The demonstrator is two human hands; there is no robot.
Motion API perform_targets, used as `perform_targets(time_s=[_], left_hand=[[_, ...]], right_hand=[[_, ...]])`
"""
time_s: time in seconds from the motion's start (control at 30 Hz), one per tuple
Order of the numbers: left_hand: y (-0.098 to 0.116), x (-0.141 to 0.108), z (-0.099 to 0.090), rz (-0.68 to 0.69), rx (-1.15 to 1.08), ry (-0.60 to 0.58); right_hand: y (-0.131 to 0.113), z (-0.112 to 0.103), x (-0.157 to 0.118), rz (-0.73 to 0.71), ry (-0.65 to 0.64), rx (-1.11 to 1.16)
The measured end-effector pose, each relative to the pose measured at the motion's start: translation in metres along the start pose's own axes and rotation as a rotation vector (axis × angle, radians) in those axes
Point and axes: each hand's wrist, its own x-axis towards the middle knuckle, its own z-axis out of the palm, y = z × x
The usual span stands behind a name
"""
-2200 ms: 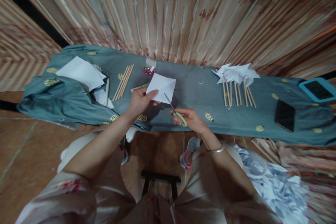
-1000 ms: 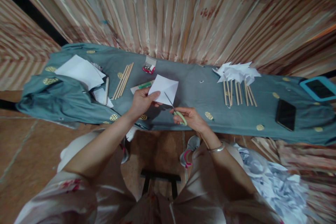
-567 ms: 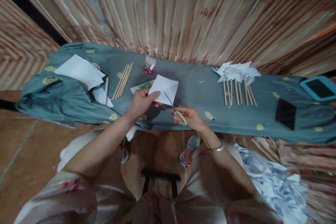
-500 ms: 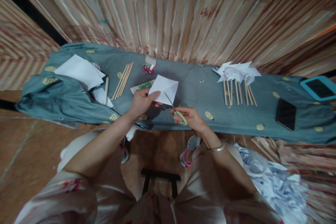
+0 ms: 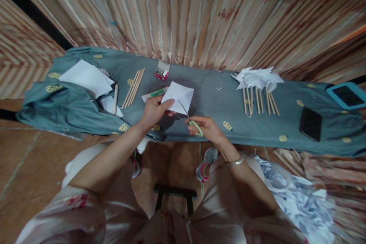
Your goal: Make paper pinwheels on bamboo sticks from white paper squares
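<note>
A white square sheet of paper (image 5: pixel 180 93) with faint diagonal creases is held over the table. My left hand (image 5: pixel 156 111) pinches its left corner, thumb on top and fingers beneath. In my right hand (image 5: pixel 207 126) is a pair of scissors (image 5: pixel 196 127) with pale green handles. The scissor blades lie across the paper's lower right edge, pointing toward its middle. Behind my left hand rests a flat green-and-white packet (image 5: pixel 156 93), partly covered by the paper. A small red box (image 5: pixel 161 72) of metal pins or clips stands open beyond the paper.
Wooden sticks (image 5: pixel 134 87) and white sheets (image 5: pixel 84 78) lie on the left of the green cloth (image 5: pixel 206 84). At right are white paper pinwheels (image 5: pixel 257 79) on sticks, a dark phone (image 5: pixel 311 124) and a blue-framed device (image 5: pixel 347 95). A bag of paper scraps (image 5: pixel 300 198) sits below, at right.
Almost nothing differs. Both hands, the paper and the scissors hold nearly the same position; the whole view has shifted very slightly.
</note>
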Motion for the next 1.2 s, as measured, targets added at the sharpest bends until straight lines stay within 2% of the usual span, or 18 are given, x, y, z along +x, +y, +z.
perform_targets(time_s=[0.17, 0.3, 0.4, 0.47, 0.67, 0.93, 1.03, 1.2], left_hand=[[0.003, 0.001, -0.002, 0.006, 0.032, 0.017], [0.009, 0.005, -0.009, 0.046, 0.024, 0.084], [0.012, 0.007, -0.014, 0.065, 0.012, 0.116], [0.013, 0.008, -0.015, 0.060, 0.012, 0.110], [0.005, 0.005, -0.012, -0.042, 0.042, -0.068], [-0.005, -0.004, 0.001, -0.151, 0.074, -0.272], [-0.006, -0.005, 0.002, -0.163, 0.083, -0.283], [-0.004, -0.006, 0.002, -0.155, 0.055, -0.226]], right_hand=[[-0.004, 0.000, -0.003, 0.021, -0.049, -0.028], [-0.006, -0.004, -0.005, 0.028, -0.071, -0.058], [-0.008, -0.008, -0.003, 0.009, -0.031, -0.051], [-0.009, -0.010, -0.001, -0.021, 0.042, -0.040], [-0.015, -0.018, 0.009, -0.136, 0.284, 0.031], [-0.012, -0.022, 0.020, -0.208, 0.373, 0.045], [-0.010, -0.021, 0.022, -0.205, 0.365, 0.050], [-0.008, -0.022, 0.023, -0.203, 0.338, 0.066]])
